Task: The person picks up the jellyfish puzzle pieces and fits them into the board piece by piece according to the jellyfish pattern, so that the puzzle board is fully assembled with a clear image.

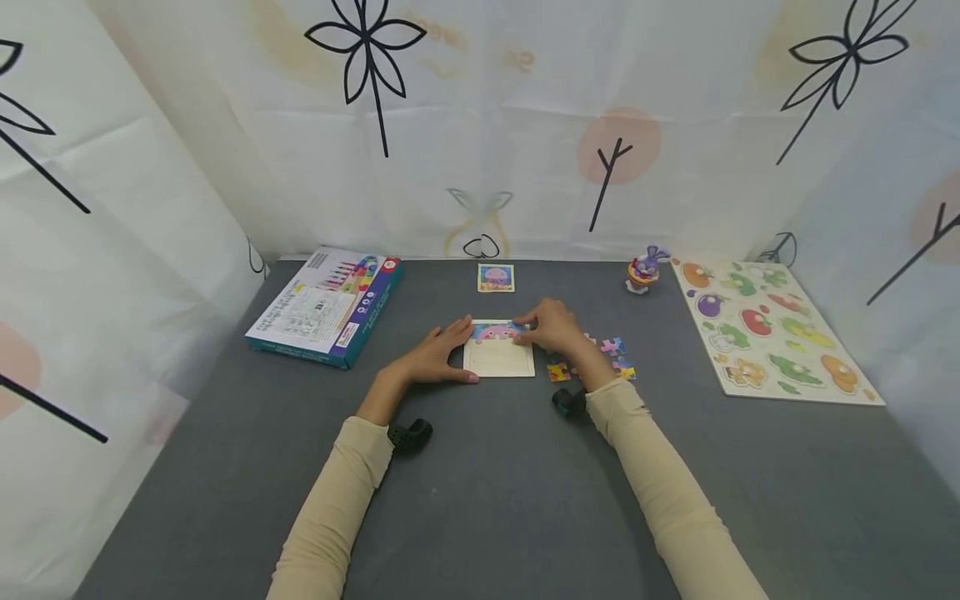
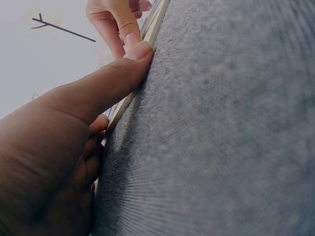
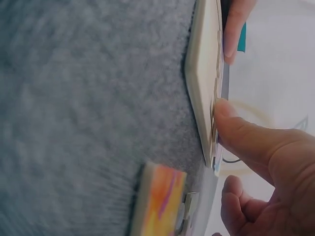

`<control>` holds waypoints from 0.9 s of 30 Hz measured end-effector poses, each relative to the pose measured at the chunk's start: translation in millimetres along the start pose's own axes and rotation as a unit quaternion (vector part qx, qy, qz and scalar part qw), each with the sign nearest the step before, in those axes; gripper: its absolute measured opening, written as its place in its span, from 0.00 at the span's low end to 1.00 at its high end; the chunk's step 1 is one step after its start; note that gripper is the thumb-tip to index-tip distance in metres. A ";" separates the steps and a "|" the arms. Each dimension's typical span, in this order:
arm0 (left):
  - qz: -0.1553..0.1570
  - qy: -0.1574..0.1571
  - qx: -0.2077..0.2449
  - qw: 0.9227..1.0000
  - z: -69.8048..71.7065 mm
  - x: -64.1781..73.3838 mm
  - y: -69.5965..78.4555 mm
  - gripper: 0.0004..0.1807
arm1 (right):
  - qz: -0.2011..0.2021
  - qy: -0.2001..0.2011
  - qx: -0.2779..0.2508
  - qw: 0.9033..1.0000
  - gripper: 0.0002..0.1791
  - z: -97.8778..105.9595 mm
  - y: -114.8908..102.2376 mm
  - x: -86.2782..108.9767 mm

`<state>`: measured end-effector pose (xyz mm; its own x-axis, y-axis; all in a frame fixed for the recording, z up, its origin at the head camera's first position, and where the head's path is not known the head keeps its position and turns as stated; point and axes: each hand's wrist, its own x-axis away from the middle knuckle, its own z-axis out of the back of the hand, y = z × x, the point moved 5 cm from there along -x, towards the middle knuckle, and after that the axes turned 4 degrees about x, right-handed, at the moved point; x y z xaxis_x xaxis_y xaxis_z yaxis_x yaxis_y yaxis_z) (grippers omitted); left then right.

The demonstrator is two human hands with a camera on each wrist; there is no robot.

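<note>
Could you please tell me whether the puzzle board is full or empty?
Partly filled: puzzle pieces cover the far end of the puzzle board, while its nearer part is bare.

Tight at the board [image 1: 498, 362]: my L hand [image 1: 435, 354] blocks its L edge, thumb at the near corner; my R hand [image 1: 553, 325] covers the far R corner. Easiest way in: over the near edge, btwn my forearms, tho the dark wrist bands [image 1: 411, 436] narrow that lane. R side, slim gap only, then loose puzzle pcs [image 1: 558, 372], partly under my R wrist. Far side, room btwn board & small pic card [image 1: 496, 278]; the hanging sheet [image 1: 525, 167] stops anything past that. L, a lane btwn hand & box [image 1: 318, 308]. R, wide lane btwn pcs & veg. board [image 1: 817, 395], figurine [image 1: 645, 271] at its far end.
</note>
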<state>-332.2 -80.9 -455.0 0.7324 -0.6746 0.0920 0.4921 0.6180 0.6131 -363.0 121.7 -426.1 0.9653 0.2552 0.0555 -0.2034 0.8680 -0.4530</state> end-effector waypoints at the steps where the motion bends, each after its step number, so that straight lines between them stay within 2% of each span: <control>1: 0.001 -0.002 0.000 1.000 -0.2 0.1 -0.1 0.52 | -0.002 -0.004 0.010 1.000 0.21 -0.2 -1.0 -0.1; 8: 0.013 -0.007 0.005 1.000 -0.6 0.8 -1.3 0.52 | 0.011 -0.021 0.055 0.998 0.20 -1.9 -11.0 0.2; 16: 0.008 -0.007 0.007 1.000 -1.2 -1.9 -1.7 0.52 | -0.018 -0.018 0.088 0.996 0.20 -0.2 -11.5 3.6; 21: 0.010 -0.005 0.004 1.000 -1.5 -1.9 -1.5 0.52 | -0.017 -0.016 0.099 0.995 0.19 0.5 -13.9 3.9; 24: 0.008 -0.002 -0.003 1.000 -1.8 -1.7 -1.2 0.52 | -0.013 -0.009 0.095 0.995 0.19 0.4 -13.4 3.3; 27: 0.005 0.001 -0.011 1.000 -1.6 -1.1 -0.7 0.52 | 0.001 -0.002 0.045 0.999 0.20 1.2 -7.0 3.4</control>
<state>-332.6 -80.0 -456.8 0.7383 -0.6677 0.0959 0.4950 0.6328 0.5954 -358.5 117.0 -421.7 0.9643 0.2583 0.0587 -0.2193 0.9026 -0.3706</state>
